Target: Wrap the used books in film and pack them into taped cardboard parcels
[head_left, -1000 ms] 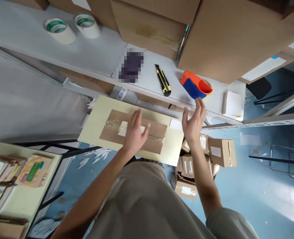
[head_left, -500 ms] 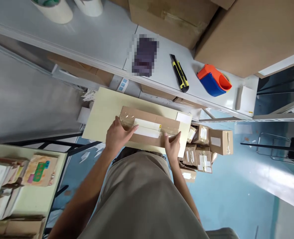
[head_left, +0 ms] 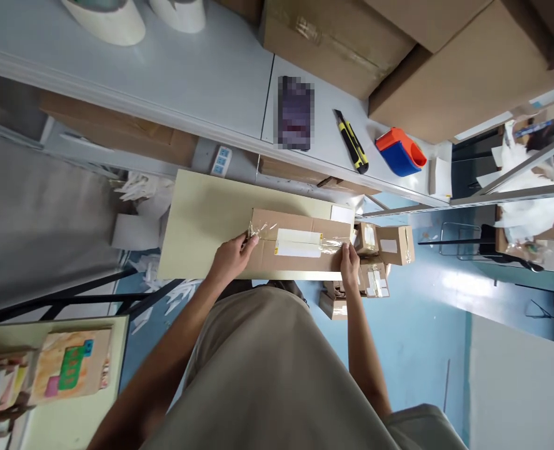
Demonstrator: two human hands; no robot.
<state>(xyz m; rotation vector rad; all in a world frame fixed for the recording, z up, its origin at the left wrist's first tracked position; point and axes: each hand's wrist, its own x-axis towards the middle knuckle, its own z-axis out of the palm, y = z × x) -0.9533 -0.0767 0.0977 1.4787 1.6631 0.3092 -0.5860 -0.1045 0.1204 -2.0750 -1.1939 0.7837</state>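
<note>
A long flat cardboard parcel (head_left: 300, 262) with a white label and clear tape lies on a small pale yellow table (head_left: 202, 219). My left hand (head_left: 230, 257) grips the parcel's left end, fingers curled on the taped corner. My right hand (head_left: 350, 262) grips its right end, at the table's right edge. Both forearms reach forward over my beige shirt.
Behind the table runs a grey shelf (head_left: 202, 81) with two tape rolls (head_left: 117, 15), a blurred dark object (head_left: 296, 112), a yellow-black utility knife (head_left: 352, 140), an orange-blue tape dispenser (head_left: 401, 153) and big cardboard boxes (head_left: 446, 69). Small taped parcels (head_left: 382, 253) sit on the blue floor at right. Books (head_left: 65, 369) lie lower left.
Both hands came down from above the parcel and closed on its two ends. The parcel has shifted right toward the table's edge, and the camera has swung right.
</note>
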